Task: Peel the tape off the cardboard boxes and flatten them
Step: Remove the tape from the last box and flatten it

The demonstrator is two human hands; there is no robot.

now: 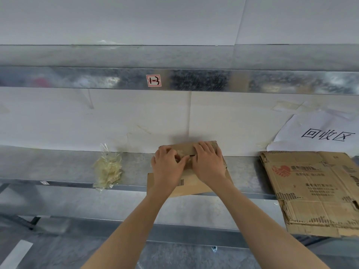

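Observation:
A small brown cardboard box (191, 184) with a barcode lies on the metal shelf (64, 166), against the white back wall. Both hands are on top of it. My left hand (168, 167) has its fingers curled and pinches a crumpled bit of clear tape at the box's top seam. My right hand (208, 162) lies over the right part of the box with its fingers bent over the far edge, holding it down. Most of the box's top is hidden under my hands.
A wad of peeled clear tape (107, 168) sits on the shelf to the left. Flattened cardboard (314, 189) with red print lies at the right, overhanging the shelf's front edge. A paper sign (322, 133) hangs on the wall above it.

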